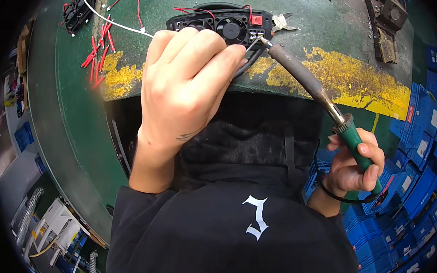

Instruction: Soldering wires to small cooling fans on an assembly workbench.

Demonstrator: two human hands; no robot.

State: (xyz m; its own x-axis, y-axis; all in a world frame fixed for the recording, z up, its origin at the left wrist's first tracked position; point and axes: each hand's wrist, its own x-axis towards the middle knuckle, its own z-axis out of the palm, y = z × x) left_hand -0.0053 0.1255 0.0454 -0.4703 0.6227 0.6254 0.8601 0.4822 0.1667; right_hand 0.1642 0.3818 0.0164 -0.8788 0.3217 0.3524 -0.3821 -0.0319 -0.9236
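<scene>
My right hand grips the green handle of a soldering iron. The iron's tip touches or nearly touches the terminals at the right end of a black housing on the bench. Set in that housing are small black fans, a red part and thin red wires. My left hand is closed in a pinch in front of the housing and hides part of it. From its fingertips a thin grey wire reaches toward the iron's tip. A white wire runs from the upper left and passes behind this hand.
Cut red wires lie on the green bench at left, near another black housing. A plier-like tool sits behind the fan housing. Metal blocks stand far right. Blue bins line the right side.
</scene>
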